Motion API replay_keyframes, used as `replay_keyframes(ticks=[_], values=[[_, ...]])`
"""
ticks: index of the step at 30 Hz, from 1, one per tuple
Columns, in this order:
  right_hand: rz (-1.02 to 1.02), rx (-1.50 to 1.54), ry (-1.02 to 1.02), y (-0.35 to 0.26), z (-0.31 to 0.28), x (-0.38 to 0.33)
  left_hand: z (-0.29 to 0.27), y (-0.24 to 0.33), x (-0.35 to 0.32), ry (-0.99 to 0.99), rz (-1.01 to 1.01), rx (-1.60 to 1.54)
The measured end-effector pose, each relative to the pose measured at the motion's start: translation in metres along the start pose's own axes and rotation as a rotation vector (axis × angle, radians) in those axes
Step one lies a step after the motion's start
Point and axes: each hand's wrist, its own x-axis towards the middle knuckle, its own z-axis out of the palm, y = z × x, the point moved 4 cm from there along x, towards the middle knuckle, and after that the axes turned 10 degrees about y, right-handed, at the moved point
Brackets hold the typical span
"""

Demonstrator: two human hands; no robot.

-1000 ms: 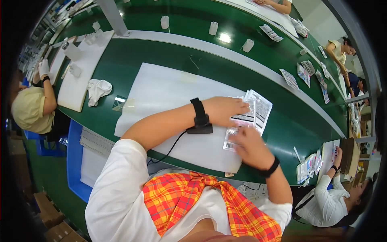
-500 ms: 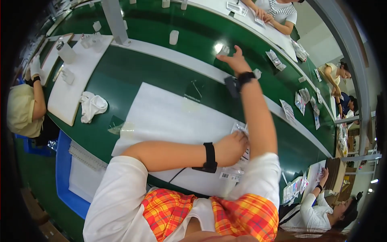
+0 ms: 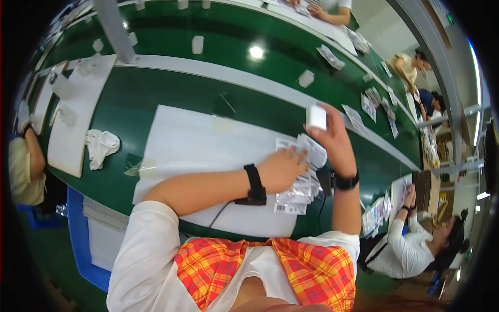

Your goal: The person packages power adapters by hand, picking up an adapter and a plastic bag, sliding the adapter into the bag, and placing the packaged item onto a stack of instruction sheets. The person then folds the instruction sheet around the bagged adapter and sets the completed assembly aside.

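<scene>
My right hand (image 3: 339,141) is closed round a small white rounded case (image 3: 316,118), held up between thumb and fingers above the far right of a white sheet (image 3: 192,148). Below and to its left, my left hand (image 3: 282,170) rests with fingers stretched and spread over a pile of clear plastic packets (image 3: 291,208). The packets carry printed inserts and overlap at the sheet's right side. Part of the pile lies hidden under the left hand. Both wrists wear black straps.
Beyond a white rail, a green belt (image 3: 254,78) carries another white case (image 3: 306,78) and flat packets (image 3: 355,117). A grey post (image 3: 115,31) rises at far left. A white cloth (image 3: 101,148) lies left; a blue bin (image 3: 78,249) stands below. Co-workers sit around.
My right hand has come back from over the belt, where its fingers were apart, and now holds the white case. My left hand's fingers have spread over the packets. The whole view has shifted.
</scene>
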Motion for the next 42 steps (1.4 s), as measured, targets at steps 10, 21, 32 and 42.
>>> replay_keyframes(ticks=[10, 21, 32, 42], values=[[-0.313, -0.885, 0.359, 0.027, 0.003, -0.147, -0.007, 0.001, 0.013, -0.186, -0.136, -0.110], [-0.017, -0.610, 0.189, 0.038, -0.011, -0.096, -0.006, 0.023, -0.001, -0.058, -0.073, 0.193], [-0.432, -0.738, 0.302, 0.034, 0.014, -0.077, -0.052, -0.015, 0.018, 0.170, -0.280, 0.152], [0.006, 0.260, 0.261, 0.037, -0.013, -0.048, -0.067, -0.052, 0.034, 0.212, -0.298, -0.619]])
